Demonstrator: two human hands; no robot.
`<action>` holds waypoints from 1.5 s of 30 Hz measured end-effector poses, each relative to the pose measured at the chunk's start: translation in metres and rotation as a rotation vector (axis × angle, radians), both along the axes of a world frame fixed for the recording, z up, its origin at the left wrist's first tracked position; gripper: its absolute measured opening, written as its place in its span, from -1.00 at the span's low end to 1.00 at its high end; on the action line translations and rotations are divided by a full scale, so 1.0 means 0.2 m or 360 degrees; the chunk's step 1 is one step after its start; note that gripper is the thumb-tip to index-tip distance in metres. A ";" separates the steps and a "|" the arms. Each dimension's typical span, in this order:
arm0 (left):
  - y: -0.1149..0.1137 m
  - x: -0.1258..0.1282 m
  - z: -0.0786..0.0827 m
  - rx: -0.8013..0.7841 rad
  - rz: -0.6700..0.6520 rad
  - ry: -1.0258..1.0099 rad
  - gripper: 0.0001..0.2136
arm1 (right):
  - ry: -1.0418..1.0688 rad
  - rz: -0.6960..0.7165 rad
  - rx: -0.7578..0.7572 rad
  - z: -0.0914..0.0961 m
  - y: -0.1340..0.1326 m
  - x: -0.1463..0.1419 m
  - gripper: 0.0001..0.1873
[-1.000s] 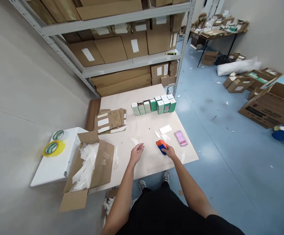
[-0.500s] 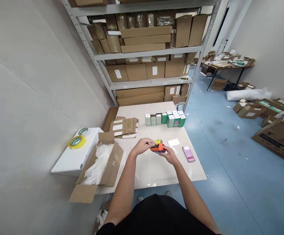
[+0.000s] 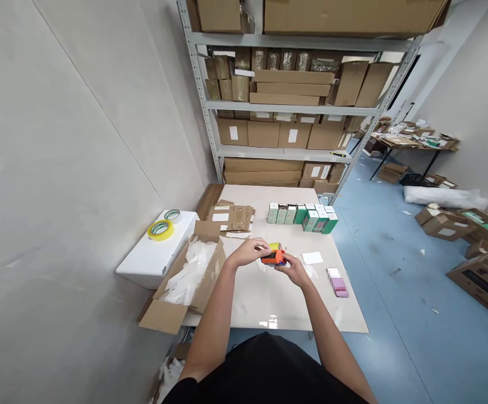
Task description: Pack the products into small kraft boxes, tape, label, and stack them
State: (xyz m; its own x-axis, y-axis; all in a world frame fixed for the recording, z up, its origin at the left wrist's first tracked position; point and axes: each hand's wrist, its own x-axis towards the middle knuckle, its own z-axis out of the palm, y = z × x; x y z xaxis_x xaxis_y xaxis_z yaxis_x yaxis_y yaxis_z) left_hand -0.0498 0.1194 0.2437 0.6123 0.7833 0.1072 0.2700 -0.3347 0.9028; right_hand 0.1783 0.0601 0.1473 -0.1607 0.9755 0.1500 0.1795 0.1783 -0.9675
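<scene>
An orange and black tape dispenser (image 3: 274,258) with a roll of yellowish tape (image 3: 275,246) in it is held over the table, between my two hands. My left hand (image 3: 250,252) has its fingers closed on the dispenser's left end. Gripping its right end from the side is my right hand (image 3: 294,270), with the thumb and fingers around it. Beyond my right hand, a white card (image 3: 312,258) lies on the table (image 3: 261,306). My palms hide part of the dispenser.
Green and white small boxes (image 3: 303,216) stand in a row at the table's back right. Flattened cardboard (image 3: 238,217) lies at the back left. An open carton (image 3: 210,280) holds white wrapping. Tape rolls (image 3: 160,230) rest on a white block (image 3: 143,261). Shelving (image 3: 286,106) stands behind.
The camera view has tilted up and turned left, so the surroundings sit lower and further right. Both hands still hold the tape dispenser in nearly the same pose.
</scene>
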 end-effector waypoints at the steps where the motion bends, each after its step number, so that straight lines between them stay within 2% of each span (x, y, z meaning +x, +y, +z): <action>1: 0.00 -0.03 0.00 0.0005 -0.0021 -0.0017 -0.71 | -0.0023 -0.0003 0.0003 0.01 0.00 -0.02 -0.58; 8: 0.00 -0.18 -0.05 0.0010 0.0020 -0.0120 -0.71 | -0.0040 0.0019 0.0013 0.02 -0.01 -0.17 -0.59; 13: -0.01 -0.27 -0.10 -0.0115 0.0133 -0.0136 -0.66 | -0.0092 0.0085 -0.0031 0.02 -0.02 -0.26 -0.56; 19: -0.01 -0.36 -0.19 -0.0310 0.0254 -0.0353 -0.46 | -0.0060 0.0130 -0.0098 -0.03 -0.01 -0.34 -0.50; 21: -0.01 -0.40 -0.22 -0.0298 0.0332 -0.0357 -0.50 | -0.0088 0.0131 -0.0157 -0.06 0.00 -0.37 -0.47; 25: 0.01 -0.49 -0.29 -0.0207 0.0476 -0.0235 -0.70 | -0.0107 0.0190 -0.0222 -0.11 0.00 -0.44 -0.42; 30: 0.03 -0.55 -0.36 -0.0086 0.0635 -0.0135 -0.75 | -0.0112 0.0212 -0.0287 -0.14 0.00 -0.53 -0.49; 36: 0.05 -0.56 -0.34 0.0174 0.0743 0.0189 -0.72 | -0.0203 0.0150 -0.0228 -0.11 0.00 -0.60 -0.51; 42: 0.02 -0.60 -0.31 0.0283 0.0858 0.0148 -0.77 | -0.0208 0.0159 -0.0194 -0.09 0.01 -0.67 -0.52; 45: 0.00 -0.65 -0.26 0.0395 0.0924 0.0408 -0.72 | -0.0220 0.0136 -0.0170 -0.10 0.02 -0.71 -0.52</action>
State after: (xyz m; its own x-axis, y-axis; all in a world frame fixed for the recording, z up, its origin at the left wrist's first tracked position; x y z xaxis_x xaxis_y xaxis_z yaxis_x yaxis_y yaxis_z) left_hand -0.1804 0.1190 0.1923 0.1304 0.9634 0.2341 0.6635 -0.2602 0.7015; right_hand 0.0372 0.0643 0.1268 -0.2557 0.9666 0.0171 0.3008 0.0963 -0.9488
